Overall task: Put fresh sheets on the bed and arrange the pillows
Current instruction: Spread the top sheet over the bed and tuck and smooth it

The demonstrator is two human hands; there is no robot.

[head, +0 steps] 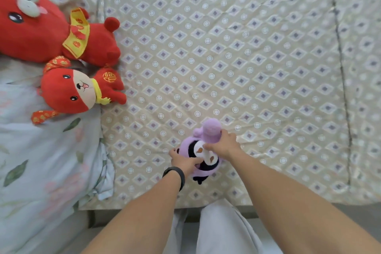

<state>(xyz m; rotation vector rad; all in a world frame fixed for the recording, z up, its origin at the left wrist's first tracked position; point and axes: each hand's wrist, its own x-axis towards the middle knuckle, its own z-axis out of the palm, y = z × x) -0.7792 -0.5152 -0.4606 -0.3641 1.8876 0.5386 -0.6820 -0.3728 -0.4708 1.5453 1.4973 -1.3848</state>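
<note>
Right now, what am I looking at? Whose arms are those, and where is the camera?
The camera sits on a person's head and looks down, so the two arms coming up from the bottom are that person's own. There is no machine here, only bare hands.

Below them is a bed with a patterned sheet of little diamonds and circles. Both hands are holding a purple soft toy with a black and white face. The left hand, with a black band on its wrist, grips the toy's lower side. The right hand grips its upper part.

Off to the left lie two red soft toys: a big red toy and a small red toy beside it. Under them is a pale flowery cloth, perhaps a quilt or pillow; I can't tell which.
</note>
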